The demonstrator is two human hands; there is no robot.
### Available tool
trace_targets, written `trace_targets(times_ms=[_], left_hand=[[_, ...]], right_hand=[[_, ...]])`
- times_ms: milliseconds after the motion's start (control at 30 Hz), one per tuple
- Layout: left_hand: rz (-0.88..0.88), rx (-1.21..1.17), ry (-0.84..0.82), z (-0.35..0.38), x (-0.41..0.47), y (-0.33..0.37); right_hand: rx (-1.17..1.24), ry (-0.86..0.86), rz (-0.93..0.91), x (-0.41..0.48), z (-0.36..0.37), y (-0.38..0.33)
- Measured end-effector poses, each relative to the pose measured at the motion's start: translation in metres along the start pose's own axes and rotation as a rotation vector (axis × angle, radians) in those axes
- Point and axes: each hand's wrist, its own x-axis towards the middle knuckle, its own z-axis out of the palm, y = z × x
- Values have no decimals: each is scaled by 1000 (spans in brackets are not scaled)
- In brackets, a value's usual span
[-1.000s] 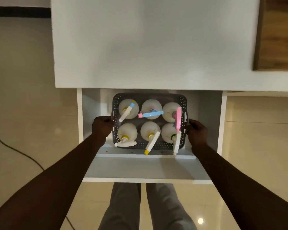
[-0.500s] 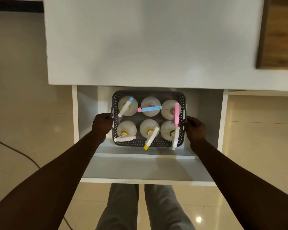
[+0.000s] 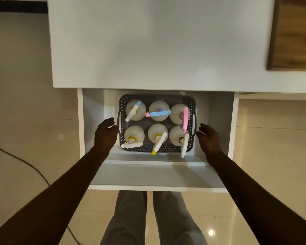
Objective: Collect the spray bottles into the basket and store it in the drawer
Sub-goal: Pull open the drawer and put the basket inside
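Your left hand (image 3: 105, 135) and your right hand (image 3: 208, 138) are just beside the two short sides of the grey basket (image 3: 166, 148). The fingers (image 3: 109, 121) of both are loosely open and hold nothing. The basket sits inside the open drawer (image 3: 155, 175), below the white surface (image 3: 148, 41). Six spray bottles (image 3: 134, 134) stand upright in it, in two rows of three.

Perforated plastic basket (image 3: 157, 149), matt drawer (image 3: 155, 175), glossy floor (image 3: 25, 85).
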Motion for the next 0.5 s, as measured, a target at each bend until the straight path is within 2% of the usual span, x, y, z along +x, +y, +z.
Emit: trace_targets(times_ms=[100, 133, 200, 267, 333, 400, 467, 500], left_hand=[[391, 166, 127, -37, -61, -11], [463, 242, 191, -51, -78, -19], [464, 348, 309, -78, -108, -37], [296, 360, 363, -98, -129, -59], [48, 337, 349, -111, -145, -85], [-191, 221, 315, -117, -153, -102], [-321, 122, 312, -117, -154, -110], [-337, 92, 315, -115, -154, -111]], right_hand=[[-226, 48, -240, -53, -32, 10], [-300, 96, -324, -72, -46, 17], [-409, 223, -430, -108, -72, 36], [-458, 332, -365, -133, -91, 60], [-470, 379, -156, -146, -103, 85], [-441, 356, 71, -151, -107, 104], [-375, 327, 217, -151, -104, 112], [-319, 325, 233, -150, -100, 114]])
